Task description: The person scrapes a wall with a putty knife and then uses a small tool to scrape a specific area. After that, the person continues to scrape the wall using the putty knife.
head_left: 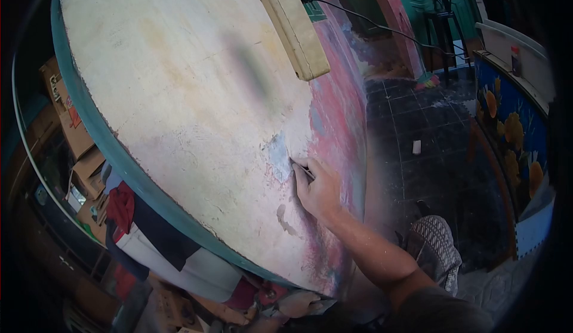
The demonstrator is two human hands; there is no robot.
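Note:
My right hand (319, 191) is closed round a small thin tool (304, 170), most of it hidden by the fingers. The tool's tip touches the worn, cream-painted wall (197, 106) at the edge of a pale blue patch (278, 156). Below that patch is a small grey-brown mark (285, 219). To the right, the wall's paint (337, 124) is pink and peeling. My left hand does not show.
A beige box (294, 28) with black cables is fixed high on the wall. Cardboard boxes (77, 124) and hung clothes (173, 255) are at the left. A small white block (416, 147) lies on the dark tiled floor (394, 172); a black stool (441, 34) stands behind.

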